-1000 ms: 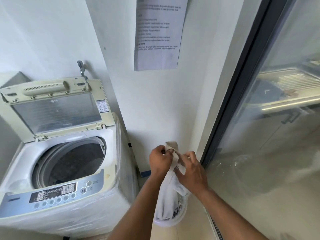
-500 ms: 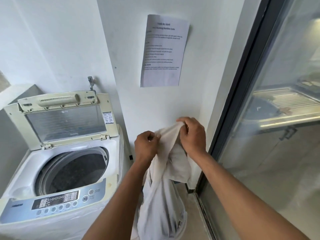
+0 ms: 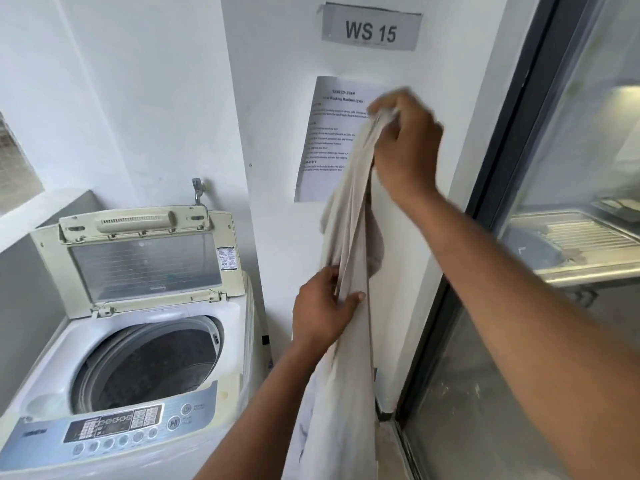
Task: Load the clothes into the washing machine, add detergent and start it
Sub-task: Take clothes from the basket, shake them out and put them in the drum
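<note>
A long off-white garment [image 3: 346, 358] hangs stretched in front of the white wall, right of the washing machine [image 3: 131, 341]. My right hand [image 3: 405, 147] pinches its top end high up, level with the taped paper. My left hand [image 3: 323, 310] grips the cloth lower down, about its middle. The rest of the garment falls out of the frame's bottom. The top-loading machine stands at the lower left with its lid [image 3: 138, 258] raised and its dark drum [image 3: 149, 362] showing nothing inside that I can see. Its control panel [image 3: 117, 427] faces me.
A printed sheet [image 3: 329, 140] and a "WS 15" sign [image 3: 370, 29] are stuck on the wall. A dark-framed glass door [image 3: 519, 168] runs down the right side, with a steel sink behind it. A tap [image 3: 198, 190] sits above the machine.
My right hand has pulled the garment's top end well upward, drawing the cloth out long. My left hand has slid down along it. The view has tilted up.
</note>
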A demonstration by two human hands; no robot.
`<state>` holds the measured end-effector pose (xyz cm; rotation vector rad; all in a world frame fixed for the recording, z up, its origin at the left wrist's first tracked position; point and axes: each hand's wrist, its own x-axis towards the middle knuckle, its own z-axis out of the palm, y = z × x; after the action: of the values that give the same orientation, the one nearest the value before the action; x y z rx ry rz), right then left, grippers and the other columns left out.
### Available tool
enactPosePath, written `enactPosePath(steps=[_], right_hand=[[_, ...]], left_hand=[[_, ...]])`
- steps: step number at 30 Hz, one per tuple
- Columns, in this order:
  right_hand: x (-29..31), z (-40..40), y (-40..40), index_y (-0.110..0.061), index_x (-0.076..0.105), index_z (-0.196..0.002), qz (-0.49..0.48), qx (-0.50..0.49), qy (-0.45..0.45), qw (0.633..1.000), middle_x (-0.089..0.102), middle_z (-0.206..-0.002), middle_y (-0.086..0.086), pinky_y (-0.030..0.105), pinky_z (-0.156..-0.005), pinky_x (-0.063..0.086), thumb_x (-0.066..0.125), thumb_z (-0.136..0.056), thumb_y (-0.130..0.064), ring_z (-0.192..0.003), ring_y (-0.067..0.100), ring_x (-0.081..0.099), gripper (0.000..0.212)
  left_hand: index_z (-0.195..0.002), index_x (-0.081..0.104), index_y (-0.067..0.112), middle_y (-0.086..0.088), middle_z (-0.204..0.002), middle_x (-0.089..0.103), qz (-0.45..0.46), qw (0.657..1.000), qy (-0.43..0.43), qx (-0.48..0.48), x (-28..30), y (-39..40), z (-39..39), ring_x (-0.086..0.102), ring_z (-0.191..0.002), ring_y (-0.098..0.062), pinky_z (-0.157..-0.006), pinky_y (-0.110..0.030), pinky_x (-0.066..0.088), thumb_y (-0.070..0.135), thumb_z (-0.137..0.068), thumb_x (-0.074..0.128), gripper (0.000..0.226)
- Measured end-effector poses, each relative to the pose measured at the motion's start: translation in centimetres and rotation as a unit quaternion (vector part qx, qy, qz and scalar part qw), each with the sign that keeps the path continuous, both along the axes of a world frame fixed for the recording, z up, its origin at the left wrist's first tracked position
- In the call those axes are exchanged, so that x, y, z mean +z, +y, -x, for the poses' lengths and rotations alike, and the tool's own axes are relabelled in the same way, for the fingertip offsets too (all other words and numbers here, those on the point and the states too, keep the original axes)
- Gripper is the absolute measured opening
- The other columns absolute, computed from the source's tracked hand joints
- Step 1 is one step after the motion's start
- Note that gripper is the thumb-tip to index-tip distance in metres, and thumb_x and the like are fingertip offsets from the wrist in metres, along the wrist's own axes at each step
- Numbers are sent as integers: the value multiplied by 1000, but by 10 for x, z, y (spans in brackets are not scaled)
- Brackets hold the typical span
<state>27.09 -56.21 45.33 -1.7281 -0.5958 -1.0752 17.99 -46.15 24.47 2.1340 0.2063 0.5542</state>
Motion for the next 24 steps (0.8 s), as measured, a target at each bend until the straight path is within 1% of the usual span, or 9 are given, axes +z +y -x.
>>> enactPosePath(steps=[3,5,7,10,12,14,18,21,24], right_hand=[[36,-1,-9,-8,69,-98,-39,-20,-39,998,69,-87,-10,18,-68,51,38,-86,6,-76,4,65,35],[22,-1,-12,-10,65,-98,4,-14,22,1000,69,-86,-3,38,-66,61,34,-84,4,-74,15,71,36],[-1,-4,-13,-10,64,-97,17,31,116,993,65,-85,-2,45,-61,64,33,-87,3,-72,22,73,35],[-5,-9,-15,-12,68,-95,-1,17,122,992,61,-78,-18,45,-68,63,35,-85,1,-76,22,69,37],[8,-4,-15,-13,69,-96,-5,5,88,996,65,-79,-15,35,-71,59,36,-85,1,-75,18,67,38],[14,0,-15,-12,69,-98,4,-11,57,998,69,-85,-8,25,-70,49,37,-85,3,-75,14,63,38],[-10,-2,-22,-15,69,-97,49,21,156,986,69,-81,-1,36,-69,55,36,-83,-1,-72,18,66,38],[-19,2,-28,-17,71,-97,22,33,200,979,61,-67,-5,44,-61,59,36,-84,0,-53,13,57,41],[-9,16,-19,-28,72,-90,1,96,209,973,71,-72,1,52,-65,62,36,-80,-7,-64,20,71,43]], left_hand=[[-92,65,18,11,-66,54,8,998,-33,48,4,1,-1,49,-59,-7,-60,-26,40,26,-90,72,11],[-67,49,18,6,-54,43,21,996,-40,76,6,4,-3,40,-50,-12,-50,-20,30,19,-93,69,32],[-63,46,15,0,-52,47,27,995,-26,89,2,9,-5,46,-53,-18,-50,-19,33,19,-94,69,39],[-72,61,6,-11,-58,57,52,994,-19,93,-8,10,-5,51,-58,-26,-61,-34,43,25,-97,68,32],[-78,71,8,1,-49,48,77,991,-47,96,-6,7,-4,41,-51,-12,-59,-30,41,27,-99,67,28],[-89,79,13,6,-50,52,85,987,-86,103,7,4,-4,45,-50,-10,-58,-31,43,27,-99,67,21],[-98,84,26,8,-77,78,98,980,-133,112,39,8,-1,67,-66,-16,-70,-30,52,16,-96,67,19],[-103,83,24,15,-87,77,120,977,-134,117,49,15,2,74,-81,-12,-74,-24,52,11,-94,66,23],[-131,68,28,14,-95,75,113,988,-94,50,46,19,1,74,-84,-12,-78,-26,56,18,-91,72,41]])
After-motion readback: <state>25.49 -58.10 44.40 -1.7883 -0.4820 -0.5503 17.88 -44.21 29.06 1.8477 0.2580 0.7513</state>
